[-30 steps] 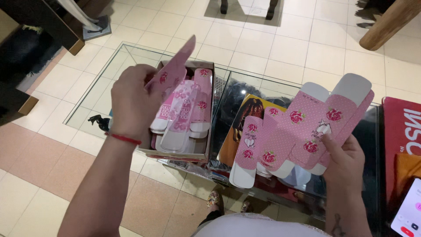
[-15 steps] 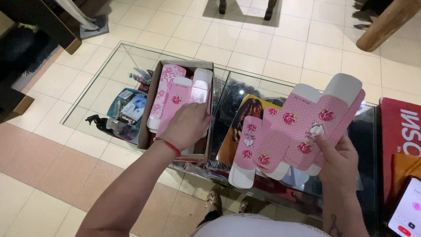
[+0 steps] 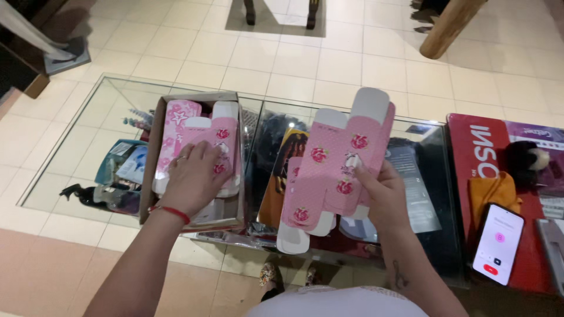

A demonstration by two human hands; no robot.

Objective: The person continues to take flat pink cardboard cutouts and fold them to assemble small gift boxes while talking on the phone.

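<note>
We pinch a flat pink carton blank (image 3: 338, 170) with printed roses and white flaps in our right hand (image 3: 385, 196), rising above the grip. Our left hand (image 3: 191, 179) presses, fingers spread, on the pink stack (image 3: 200, 138) inside the cardboard box (image 3: 150, 152).

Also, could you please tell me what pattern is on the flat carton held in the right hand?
Pink with fine dots and red roses, white flaps; the flat carton shows best in the head view.

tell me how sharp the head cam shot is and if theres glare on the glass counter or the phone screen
Head view: mostly sharp, with the rose print on the pink flat-folded cartons crisp in the right hand; the left hand over the brown cardboard box is slightly soft; the glass display counter shows reflections that muddle what lies beneath; the lit smartphone screen looks bright and washed out; light is even, shadows faint.
</note>
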